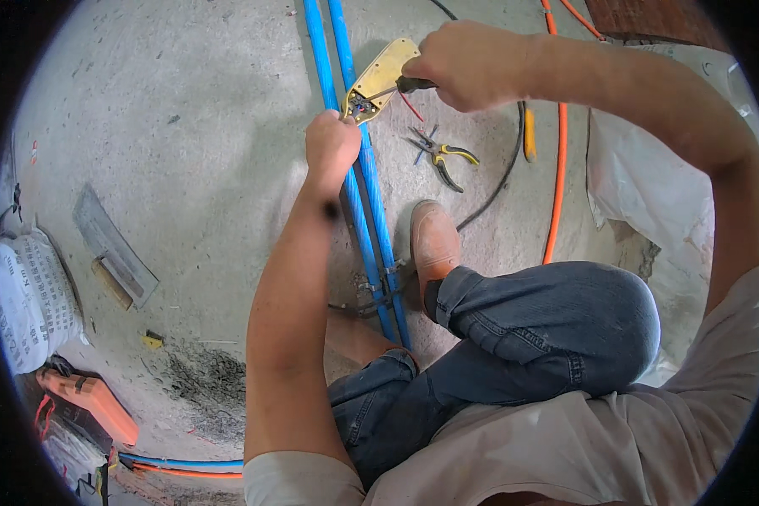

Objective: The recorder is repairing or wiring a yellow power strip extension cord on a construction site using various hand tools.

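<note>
Out ahead over the floor, my left hand (331, 145) is closed around the near end of a long yellow casing (388, 72), which looks like the back of a power strip. Small wires and metal parts show in an opened compartment at that end. My right hand (460, 66) grips a dark-handled screwdriver (413, 84), and its shaft points into this compartment. A short red wire (411, 107) is seen beside the casing. Pliers (440, 154) with yellow and black handles lie with their jaws apart on the floor, near a small blue piece.
Two blue corrugated conduits (354, 198) run beneath my left hand. To the right lie a black cable (502, 181), a yellow-handled tool (530, 135) and an orange conduit (558, 185). At left are a plastering trowel (114, 244), a white sack (34, 299) and an orange case (93, 405).
</note>
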Demonstrator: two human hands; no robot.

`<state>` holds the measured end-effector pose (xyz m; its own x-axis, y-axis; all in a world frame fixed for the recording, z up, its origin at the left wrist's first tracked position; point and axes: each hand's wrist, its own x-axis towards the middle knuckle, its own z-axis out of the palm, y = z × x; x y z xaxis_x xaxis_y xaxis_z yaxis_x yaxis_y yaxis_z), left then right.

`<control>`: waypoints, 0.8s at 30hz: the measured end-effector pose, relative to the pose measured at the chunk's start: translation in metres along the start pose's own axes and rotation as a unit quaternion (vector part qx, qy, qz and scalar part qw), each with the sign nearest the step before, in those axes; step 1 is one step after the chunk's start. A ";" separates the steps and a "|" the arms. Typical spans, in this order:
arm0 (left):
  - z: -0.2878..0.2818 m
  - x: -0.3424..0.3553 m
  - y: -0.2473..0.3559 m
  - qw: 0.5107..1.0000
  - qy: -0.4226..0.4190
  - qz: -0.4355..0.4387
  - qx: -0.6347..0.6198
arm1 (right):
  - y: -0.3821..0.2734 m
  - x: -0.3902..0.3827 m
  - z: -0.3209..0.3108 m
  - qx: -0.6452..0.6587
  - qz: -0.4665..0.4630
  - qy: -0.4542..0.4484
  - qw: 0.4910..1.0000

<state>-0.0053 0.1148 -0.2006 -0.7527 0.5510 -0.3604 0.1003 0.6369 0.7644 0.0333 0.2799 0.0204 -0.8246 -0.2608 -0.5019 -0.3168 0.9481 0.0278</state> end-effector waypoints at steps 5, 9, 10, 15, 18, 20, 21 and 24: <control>-0.001 -0.003 -0.001 0.999 0.024 0.021 0.022 | -0.005 0.003 -0.006 -0.019 -0.059 -0.029 0.998; -0.003 -0.006 0.005 1.000 0.011 -0.004 0.003 | -0.007 0.006 -0.007 -0.003 -0.028 -0.062 0.998; -0.003 -0.007 0.006 1.000 0.015 -0.001 0.001 | -0.007 0.006 -0.006 0.004 -0.025 -0.063 0.998; -0.005 -0.008 0.006 1.000 0.014 0.004 0.011 | -0.011 0.014 -0.015 0.030 0.027 -0.108 0.993; -0.004 -0.009 0.005 0.999 0.029 0.023 0.025 | -0.012 0.013 -0.016 0.085 0.085 -0.094 0.988; -0.004 -0.008 0.006 0.999 0.026 0.017 0.028 | -0.014 0.013 -0.017 0.132 0.136 -0.094 0.977; -0.004 -0.007 0.007 0.999 0.027 0.021 0.030 | -0.015 0.014 -0.020 0.132 0.138 -0.091 0.977; -0.002 -0.005 0.002 1.000 0.023 -0.015 -0.004 | -0.020 0.015 -0.022 0.135 0.164 -0.120 0.970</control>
<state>-0.0022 0.1125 -0.1961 -0.7844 0.5065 -0.3580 0.0729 0.6485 0.7577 0.0166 0.2532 0.0313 -0.7169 0.0825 -0.6923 0.1051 0.9944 0.0096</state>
